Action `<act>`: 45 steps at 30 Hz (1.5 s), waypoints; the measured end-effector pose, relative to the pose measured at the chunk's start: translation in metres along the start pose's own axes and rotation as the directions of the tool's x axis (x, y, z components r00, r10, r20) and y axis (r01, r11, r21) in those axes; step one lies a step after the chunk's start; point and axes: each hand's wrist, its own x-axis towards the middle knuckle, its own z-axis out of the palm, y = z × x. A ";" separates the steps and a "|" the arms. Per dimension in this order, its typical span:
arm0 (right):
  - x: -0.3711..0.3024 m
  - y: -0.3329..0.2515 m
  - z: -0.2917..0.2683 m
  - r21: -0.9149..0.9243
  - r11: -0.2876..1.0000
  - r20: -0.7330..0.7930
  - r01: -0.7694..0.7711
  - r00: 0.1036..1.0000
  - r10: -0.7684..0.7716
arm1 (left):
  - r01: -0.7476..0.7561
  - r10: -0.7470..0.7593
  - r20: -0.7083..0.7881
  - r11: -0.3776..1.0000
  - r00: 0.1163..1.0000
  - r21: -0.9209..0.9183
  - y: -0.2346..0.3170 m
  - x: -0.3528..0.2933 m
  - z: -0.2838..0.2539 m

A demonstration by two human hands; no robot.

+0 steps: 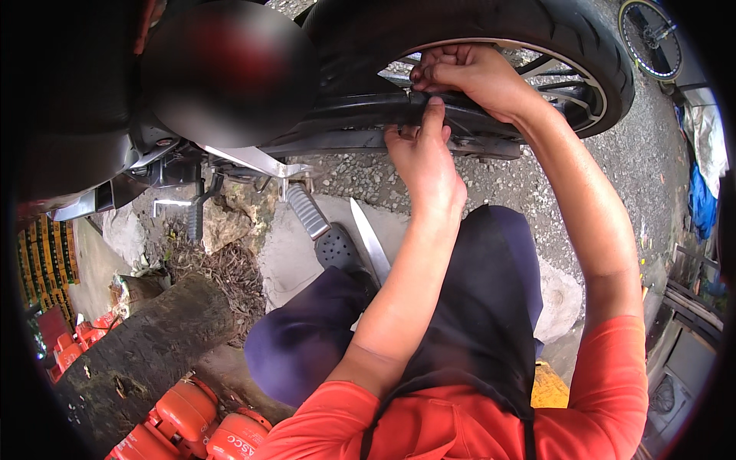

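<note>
In the head view, the left hand rests against the long black cover, but I cannot tell if it grips it. The right hand has curled fingers by the spokes; I cannot see if they pinch anything. The cover runs low along the side of the big wheel. If the wheel turned, the spokes could nip those fingers. If the left thumb slipped, it could scrape on the cover's edge.
</note>
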 end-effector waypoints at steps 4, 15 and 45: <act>0.005 -0.001 -0.003 0.045 0.998 0.045 -0.033 0.998 0.031 | 0.032 -0.027 -0.058 0.995 0.998 0.090 0.003 0.005 0.011; 0.012 0.002 -0.006 -0.364 0.931 -0.089 -0.016 0.996 -0.018 | 0.029 0.024 -0.394 0.991 0.919 0.129 -0.008 0.030 0.042; 0.024 0.003 -0.003 -0.430 0.901 0.126 -0.060 0.984 0.126 | 0.107 -0.043 0.125 0.817 0.991 -0.567 -0.005 0.036 -0.032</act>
